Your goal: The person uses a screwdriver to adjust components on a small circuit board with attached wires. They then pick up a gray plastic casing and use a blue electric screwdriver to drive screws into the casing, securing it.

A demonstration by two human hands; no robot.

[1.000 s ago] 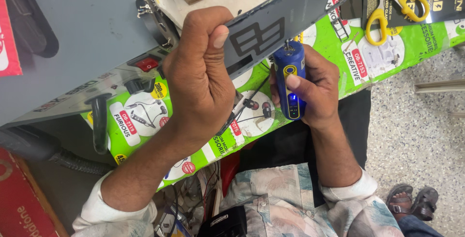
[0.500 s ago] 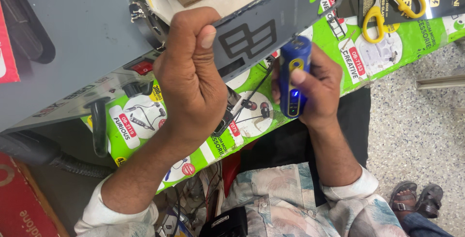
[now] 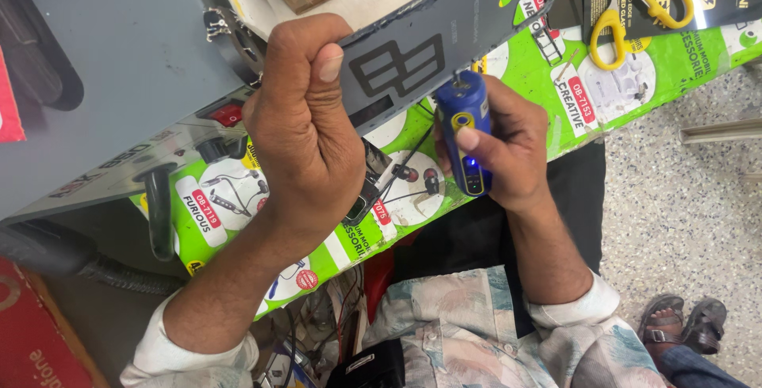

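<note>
Green printed mat (image 3: 556, 78) on workbench, speckled floor (image 3: 683, 221), yellow scissors (image 3: 635, 15)

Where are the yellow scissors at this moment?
The scissors lie at the top right of the head view, on green printed packaging, above and to the right of the right hand with its blue tool.

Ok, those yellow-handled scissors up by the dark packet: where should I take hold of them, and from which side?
Probably take the yellow-handled scissors by the two yellow finger loops, coming from the lower right. The loops lie flat and uncovered on the green printed sheet, while the blades point up-left toward the frame's top edge. The right hand, busy with the blue electric screwdriver, is the nearer one.
</note>
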